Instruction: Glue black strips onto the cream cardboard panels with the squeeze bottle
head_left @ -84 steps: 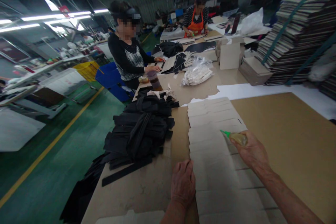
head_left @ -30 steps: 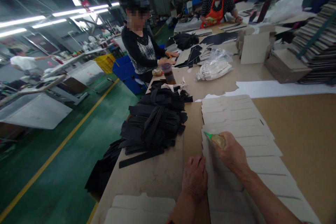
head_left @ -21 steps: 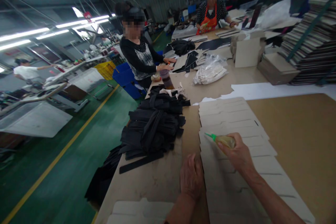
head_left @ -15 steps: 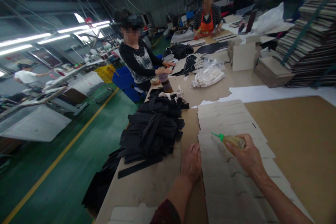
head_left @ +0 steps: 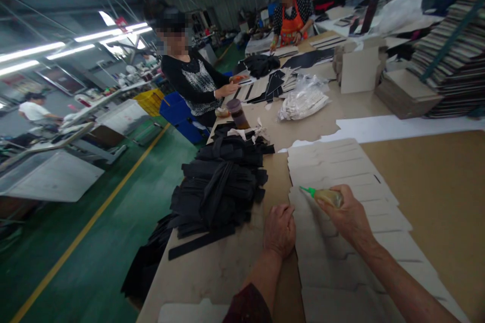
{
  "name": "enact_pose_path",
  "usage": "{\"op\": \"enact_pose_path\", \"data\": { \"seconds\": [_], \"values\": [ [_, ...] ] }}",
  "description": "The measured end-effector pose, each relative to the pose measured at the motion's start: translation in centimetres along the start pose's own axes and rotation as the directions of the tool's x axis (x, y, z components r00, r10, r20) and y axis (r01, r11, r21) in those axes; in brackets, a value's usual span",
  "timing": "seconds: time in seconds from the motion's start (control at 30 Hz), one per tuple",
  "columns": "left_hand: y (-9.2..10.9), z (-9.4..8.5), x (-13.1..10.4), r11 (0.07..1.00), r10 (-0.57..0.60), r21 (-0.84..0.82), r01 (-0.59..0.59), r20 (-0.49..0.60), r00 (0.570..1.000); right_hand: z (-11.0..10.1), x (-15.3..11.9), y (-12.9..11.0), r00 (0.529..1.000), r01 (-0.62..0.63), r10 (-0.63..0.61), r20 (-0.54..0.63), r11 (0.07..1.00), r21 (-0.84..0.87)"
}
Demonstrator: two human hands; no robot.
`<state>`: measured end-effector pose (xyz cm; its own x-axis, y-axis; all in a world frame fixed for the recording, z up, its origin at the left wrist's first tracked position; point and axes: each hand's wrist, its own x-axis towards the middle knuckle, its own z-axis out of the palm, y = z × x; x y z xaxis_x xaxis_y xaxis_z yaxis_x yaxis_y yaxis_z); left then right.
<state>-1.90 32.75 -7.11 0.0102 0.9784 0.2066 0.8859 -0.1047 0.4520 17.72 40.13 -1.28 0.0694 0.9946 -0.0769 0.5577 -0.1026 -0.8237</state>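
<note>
My right hand (head_left: 350, 217) is closed around a small squeeze bottle (head_left: 329, 198) of yellowish-brown liquid with a green nozzle. The bottle lies nearly level, its tip pointing left above overlapping grey-beige card pieces (head_left: 329, 161). These pieces form a long row running away from me. At the row's left edge rests my left hand (head_left: 279, 229), its fingers curled together; their undersides are hidden, so what they hold, if anything, does not show. Left of that hand lies a heap of black strips (head_left: 223, 186), with a single black strip (head_left: 200, 242) in front.
Beyond the strips stand a jar of dark liquid (head_left: 238, 113) and a plastic bag of pale pieces (head_left: 305, 101). Tall strapped stacks of board (head_left: 450, 55) rise at right. Two co-workers, one in an orange apron (head_left: 292, 28), stand at the table's far part.
The bottle in my right hand has moved left across the card pieces, its tip now near their left edge. My left hand stays at the edge. The nearer co-worker's hands have shifted.
</note>
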Motion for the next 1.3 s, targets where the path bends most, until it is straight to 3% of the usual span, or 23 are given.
{"op": "enact_pose_path", "data": {
  "seconds": [0.4, 1.3],
  "values": [
    [-0.1, 0.2, -0.1, 1.000, 0.011, -0.010, -0.012, -0.032, 0.999, 0.8, 0.0, -0.5, 0.995, 0.058, -0.050, 0.086, 0.993, -0.098],
    [0.2, 0.1, -0.2, 1.000, 0.021, 0.005, -0.020, -0.070, 0.997, -1.6, 0.2, -0.7, 0.995, 0.062, -0.033, 0.092, 0.941, -0.332]
  ]
}}
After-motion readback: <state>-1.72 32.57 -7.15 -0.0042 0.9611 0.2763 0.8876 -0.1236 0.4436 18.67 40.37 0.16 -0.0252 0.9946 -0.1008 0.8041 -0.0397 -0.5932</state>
